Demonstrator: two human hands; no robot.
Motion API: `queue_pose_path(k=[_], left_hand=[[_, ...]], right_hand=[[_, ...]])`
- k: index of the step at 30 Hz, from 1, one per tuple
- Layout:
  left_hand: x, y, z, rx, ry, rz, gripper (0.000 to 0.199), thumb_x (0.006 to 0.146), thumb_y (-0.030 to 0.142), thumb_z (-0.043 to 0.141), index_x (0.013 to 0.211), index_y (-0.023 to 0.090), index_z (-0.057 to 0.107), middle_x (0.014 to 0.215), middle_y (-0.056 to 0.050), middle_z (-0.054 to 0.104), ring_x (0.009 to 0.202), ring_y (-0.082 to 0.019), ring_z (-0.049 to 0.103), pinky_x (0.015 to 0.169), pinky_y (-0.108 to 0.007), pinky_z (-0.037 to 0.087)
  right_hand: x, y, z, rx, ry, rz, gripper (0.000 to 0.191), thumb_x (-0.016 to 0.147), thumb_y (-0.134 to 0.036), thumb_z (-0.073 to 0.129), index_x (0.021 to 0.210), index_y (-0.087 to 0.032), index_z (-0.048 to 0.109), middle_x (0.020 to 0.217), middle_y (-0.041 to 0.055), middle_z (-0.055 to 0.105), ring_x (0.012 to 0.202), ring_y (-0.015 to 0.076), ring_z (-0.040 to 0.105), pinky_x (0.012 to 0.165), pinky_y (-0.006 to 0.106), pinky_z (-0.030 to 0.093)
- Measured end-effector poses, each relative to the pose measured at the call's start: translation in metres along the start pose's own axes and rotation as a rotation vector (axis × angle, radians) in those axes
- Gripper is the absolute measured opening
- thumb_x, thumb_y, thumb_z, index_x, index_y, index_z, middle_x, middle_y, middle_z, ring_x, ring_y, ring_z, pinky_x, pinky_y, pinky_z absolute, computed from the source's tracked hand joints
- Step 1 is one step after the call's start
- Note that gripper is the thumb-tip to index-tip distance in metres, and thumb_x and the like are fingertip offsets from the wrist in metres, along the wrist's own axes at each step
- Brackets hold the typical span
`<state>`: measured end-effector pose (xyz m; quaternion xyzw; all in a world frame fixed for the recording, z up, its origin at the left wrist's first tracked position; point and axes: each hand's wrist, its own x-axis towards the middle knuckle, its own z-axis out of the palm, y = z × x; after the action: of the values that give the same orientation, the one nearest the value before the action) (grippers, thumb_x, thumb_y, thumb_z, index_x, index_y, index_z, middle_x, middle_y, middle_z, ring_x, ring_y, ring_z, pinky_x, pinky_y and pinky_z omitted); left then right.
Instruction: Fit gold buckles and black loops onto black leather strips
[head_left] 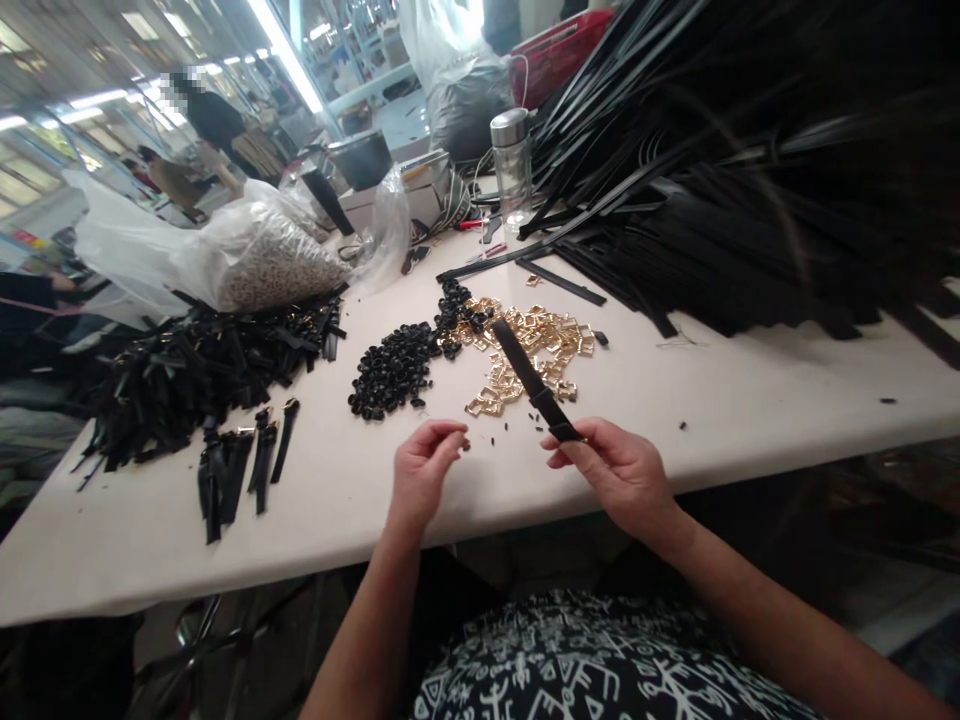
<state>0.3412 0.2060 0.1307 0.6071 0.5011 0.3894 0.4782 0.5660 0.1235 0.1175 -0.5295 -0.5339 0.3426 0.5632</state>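
My right hand (619, 470) pinches one end of a short black strap (529, 375), which slants up and away to the left over the table. A glint of gold shows at the pinched end. Left of it, my left hand (425, 465) is closed, thumb against fingertips, with a tiny dark bit at the tips that is too small to name. Beyond the hands lies a heap of gold buckles (540, 345), partly behind the strap. Beside that heap is a pile of small black loops (394, 370). A few tiny black scraps (505, 427) lie between my hands.
A large pile of black straps with gold buckles (202, 375) covers the table's left, several strap pieces (259, 460) in front. Long black strips (675, 240) fill the right. Behind stand a glass bottle (513, 170) and a filled plastic bag (262, 250). People work in the background.
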Motion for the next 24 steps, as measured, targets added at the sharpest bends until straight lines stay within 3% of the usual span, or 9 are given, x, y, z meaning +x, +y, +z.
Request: queue_pose_path(k=[4,7,11,18,21,24], left_hand=[[0.041,-0.01,-0.049,0.496,0.174,0.209,0.017,0.082,0.031,0.065,0.091,0.019,0.072,0.088,-0.004,0.069,0.073,-0.015,0.062,0.068,-0.027,0.049],[0.065,-0.013,-0.066,0.7,0.203,0.277,0.015,0.084,0.029,0.063,0.089,0.02,0.073,0.086,-0.003,0.068,0.071,-0.015,0.06,0.072,-0.029,0.049],[0.085,-0.012,-0.065,0.846,0.168,0.309,0.014,0.084,0.028,0.063,0.086,0.021,0.075,0.084,-0.002,0.068,0.07,-0.017,0.06,0.074,-0.031,0.049],[0.106,-0.008,-0.05,1.196,-0.002,0.27,0.017,0.083,0.027,0.064,0.093,0.026,0.078,0.095,-0.006,0.069,0.082,-0.023,0.064,0.071,-0.033,0.047],[0.112,-0.008,-0.052,1.134,0.024,0.289,0.015,0.082,0.026,0.064,0.087,0.024,0.078,0.096,-0.007,0.07,0.083,-0.024,0.065,0.076,-0.035,0.049],[0.109,-0.008,-0.054,0.837,0.129,0.285,0.017,0.079,0.027,0.064,0.089,0.022,0.077,0.093,-0.007,0.072,0.083,-0.024,0.066,0.08,-0.037,0.05]], right_hand=[[-0.002,0.011,-0.015,-0.111,-0.011,0.011,0.022,0.095,-0.032,0.054,0.08,-0.019,0.061,0.063,-0.0018,0.068,0.056,0.0124,0.065,0.058,0.022,0.05],[0.0,0.014,-0.017,-0.15,-0.031,0.012,0.022,0.095,-0.032,0.053,0.078,-0.02,0.06,0.062,-0.0026,0.067,0.054,0.0119,0.065,0.057,0.022,0.049],[0.001,0.014,-0.014,-0.153,-0.035,0.019,0.02,0.094,-0.032,0.053,0.079,-0.02,0.059,0.063,-0.0029,0.067,0.054,0.0114,0.065,0.056,0.021,0.049],[-0.002,0.017,-0.013,-0.183,-0.04,0.011,0.017,0.094,-0.031,0.053,0.082,-0.021,0.059,0.064,-0.0033,0.068,0.056,0.0118,0.066,0.057,0.022,0.049],[-0.003,0.018,-0.013,-0.175,-0.031,0.014,0.016,0.094,-0.032,0.053,0.084,-0.021,0.059,0.065,-0.0031,0.068,0.056,0.0121,0.067,0.058,0.022,0.049],[-0.002,0.018,-0.012,-0.161,-0.029,0.023,0.016,0.094,-0.032,0.053,0.085,-0.02,0.059,0.066,-0.0026,0.069,0.057,0.0123,0.067,0.058,0.022,0.05]])
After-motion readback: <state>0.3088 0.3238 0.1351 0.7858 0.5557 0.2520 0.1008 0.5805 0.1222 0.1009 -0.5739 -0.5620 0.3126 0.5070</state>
